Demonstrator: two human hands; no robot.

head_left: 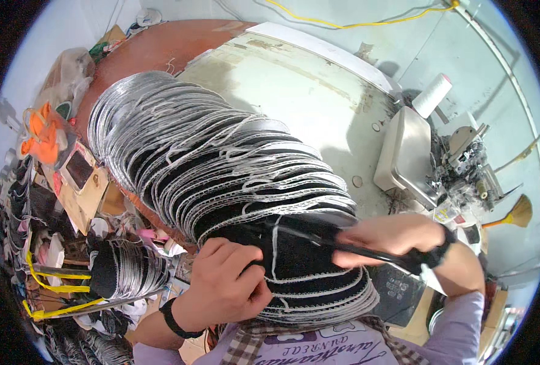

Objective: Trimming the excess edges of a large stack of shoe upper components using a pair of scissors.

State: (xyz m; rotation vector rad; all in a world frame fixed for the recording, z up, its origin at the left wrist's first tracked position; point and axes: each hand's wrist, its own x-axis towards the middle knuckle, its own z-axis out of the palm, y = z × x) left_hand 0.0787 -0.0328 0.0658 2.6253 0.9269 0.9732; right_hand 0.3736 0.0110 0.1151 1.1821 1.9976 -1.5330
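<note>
A long, curving row of black fabric pieces with white stitched edges (pixel 239 164) lies in front of me, packed closely and overlapping. My left hand (pixel 224 283) is closed at the near left edge of the row, its curled fingers pinching black fabric. On the right, my right hand (pixel 392 234) grips dark scissors (pixel 311 237), smeared by motion. Their blades point left across the black fabric, toward my left fingers. A white strand (pixel 275 246) runs down the fabric just below the blades. Whether the blades touch it, I cannot tell.
A sewing machine (pixel 404 152) with a white thread cone (pixel 433 95) stands at the right of the pale worktable (pixel 337 115). Lower left, another bundle of edged black pieces (pixel 136 267) rests by a yellow-wrapped frame (pixel 63 289). An orange cloth (pixel 42 134) lies far left.
</note>
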